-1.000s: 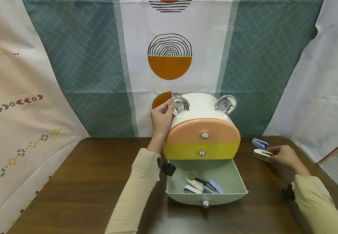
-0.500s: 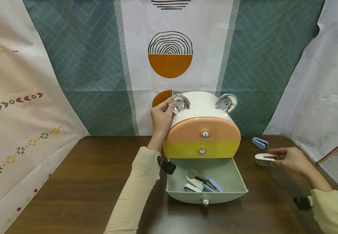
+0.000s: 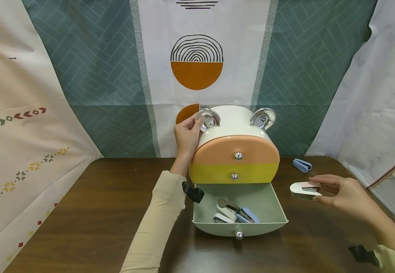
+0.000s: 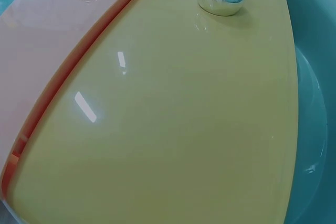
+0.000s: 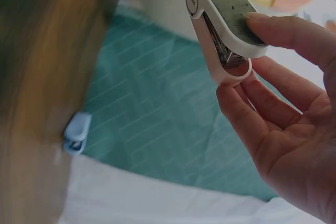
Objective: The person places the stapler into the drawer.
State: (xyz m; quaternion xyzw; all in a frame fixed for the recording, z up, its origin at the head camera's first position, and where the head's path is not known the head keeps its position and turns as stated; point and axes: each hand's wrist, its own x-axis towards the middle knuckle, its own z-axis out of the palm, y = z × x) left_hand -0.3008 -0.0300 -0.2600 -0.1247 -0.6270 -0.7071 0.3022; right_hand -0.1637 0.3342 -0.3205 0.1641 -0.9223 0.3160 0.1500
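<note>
The brown table (image 3: 115,216) supports an upright drawer cabinet (image 3: 217,172); one blue stapler (image 3: 300,165) lies far right of the cabinet.

Two hands (image 3: 186,135), two sleeves (image 3: 154,227) and two wrist cams (image 3: 194,193) were in there. Just one cabinet (image 3: 235,118), but it had three drawers (image 3: 236,146), three knobs (image 3: 239,234) and two ears (image 3: 263,119). Staplers (image 3: 298,191) were trickier: one held, one on the one table (image 3: 122,212), and at least three in the bottom drawer (image 3: 269,206), too jumbled for an exact tally.
</note>
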